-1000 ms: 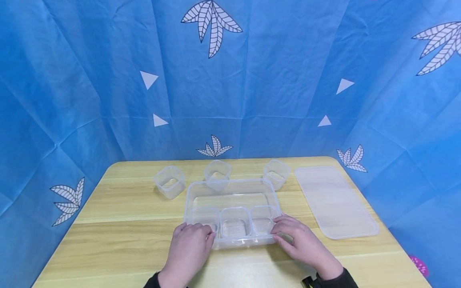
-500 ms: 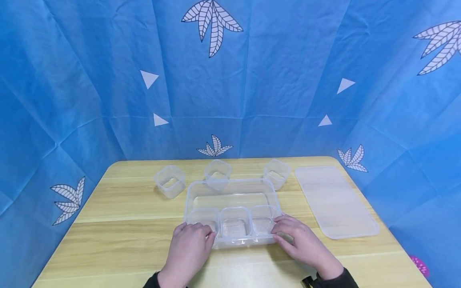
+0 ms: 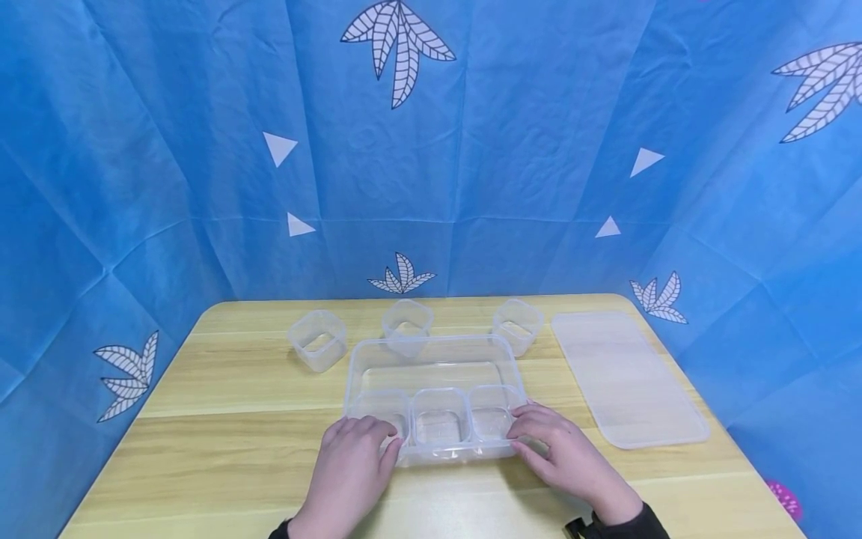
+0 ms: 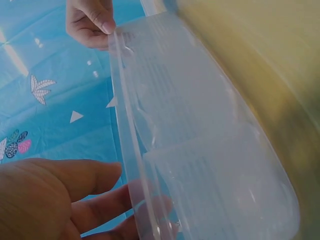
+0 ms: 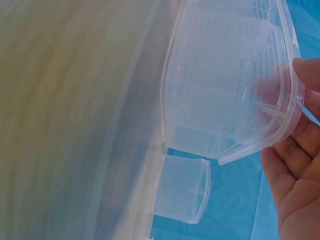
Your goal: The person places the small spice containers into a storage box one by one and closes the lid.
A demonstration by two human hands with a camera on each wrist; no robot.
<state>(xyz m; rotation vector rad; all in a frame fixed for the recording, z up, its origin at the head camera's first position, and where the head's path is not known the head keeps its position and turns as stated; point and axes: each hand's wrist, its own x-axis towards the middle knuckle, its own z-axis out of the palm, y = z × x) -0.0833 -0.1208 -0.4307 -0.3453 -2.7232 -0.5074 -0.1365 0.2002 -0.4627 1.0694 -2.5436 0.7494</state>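
A clear rectangular plastic box point(image 3: 444, 454) sits at the table's middle, with three small square plastic cups point(image 3: 440, 428) in a row along its near side. My right hand point(image 3: 560, 455) pinches the rim at the near right corner, thumb outside and fingers over the edge. At the near left corner, my left hand point(image 3: 352, 468) has its fingers over the rim, partly hiding the left cup. Seen from the left wrist, the thumb point(image 4: 100, 177) stands apart from the box wall and the fingers are loosely bent. The right wrist view shows the right thumb point(image 5: 309, 72) on the rim.
Three more small cups stand behind the box: one at left point(image 3: 317, 342), one in the middle point(image 3: 407, 323) and one at right point(image 3: 517, 326). A flat translucent lid point(image 3: 629, 382) lies on the table's right side. Blue patterned cloth point(image 3: 525, 165) hangs beyond the table.
My left thumb and index finger have spread apart at the box corner, and the left hand has shifted slightly. The right hand, box and cups keep their places.
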